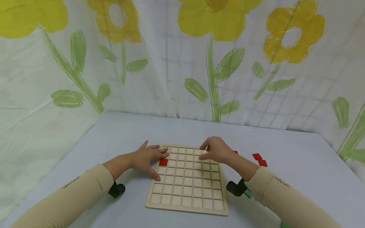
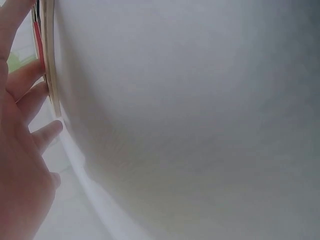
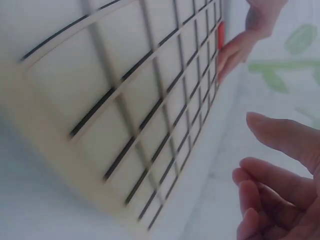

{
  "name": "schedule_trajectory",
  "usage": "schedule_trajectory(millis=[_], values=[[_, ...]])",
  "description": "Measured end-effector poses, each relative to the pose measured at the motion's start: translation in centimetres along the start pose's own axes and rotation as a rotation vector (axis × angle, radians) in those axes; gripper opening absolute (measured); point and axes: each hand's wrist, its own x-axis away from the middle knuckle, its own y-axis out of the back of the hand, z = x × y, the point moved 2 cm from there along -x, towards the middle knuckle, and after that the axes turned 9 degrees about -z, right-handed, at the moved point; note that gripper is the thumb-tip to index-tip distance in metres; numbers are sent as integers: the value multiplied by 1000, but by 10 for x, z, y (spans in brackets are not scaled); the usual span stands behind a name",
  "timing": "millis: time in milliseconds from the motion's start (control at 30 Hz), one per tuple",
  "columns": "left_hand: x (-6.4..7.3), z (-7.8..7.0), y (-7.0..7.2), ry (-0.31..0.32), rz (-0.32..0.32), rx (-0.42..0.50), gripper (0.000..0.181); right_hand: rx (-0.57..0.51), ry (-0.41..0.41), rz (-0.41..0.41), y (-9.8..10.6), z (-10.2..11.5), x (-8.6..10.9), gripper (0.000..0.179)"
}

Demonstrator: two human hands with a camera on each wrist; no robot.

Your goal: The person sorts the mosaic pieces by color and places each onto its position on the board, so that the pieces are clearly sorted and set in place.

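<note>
Past the far edge of your table, a pale curtain point(image 1: 172, 78) printed with yellow flowers hangs across the view. The table point(image 1: 122, 222) itself is a pale, smooth surface. Your beige left sleeve point(image 1: 67, 194) and right sleeve point(image 1: 299, 205) reach in over it from the near side. Between them, in the middle of the table, lies your wooden grid board point(image 1: 187, 190), flat.

Your left hand point(image 1: 142, 160) rests over the board's left edge, its fingers spread and relaxed, gripping nothing. Your right hand point(image 1: 216, 150) hovers over the board's far right part, its fingers loosely bent with the thumb apart; the right wrist view shows nothing between them. A black wrist device point(image 1: 236, 188) sits under your right wrist.

One red tile point(image 1: 163, 162) lies in the leftmost column, just beside your left hand. Two loose red tiles point(image 1: 257, 156) touch each other on the table, right of the board. Two green tiles point(image 1: 286, 227), both partly covered, show by your right sleeve.
</note>
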Motion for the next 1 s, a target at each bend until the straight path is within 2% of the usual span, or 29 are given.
schedule_trajectory(millis=[367,600,800,1000], values=[[-2,2,0,8,-8,7,95,-52,-124,-5,36,-53,21,38],[0,6,-2,26,3,-7,96,-38,-175,-15,55,-87,23,42],[-1,5,-3,22,-10,2,95,-51,-222,-7,73,-119,30,43],[-1,2,-2,30,-3,3,95,-106,-268,-12,86,-150,42,50]])
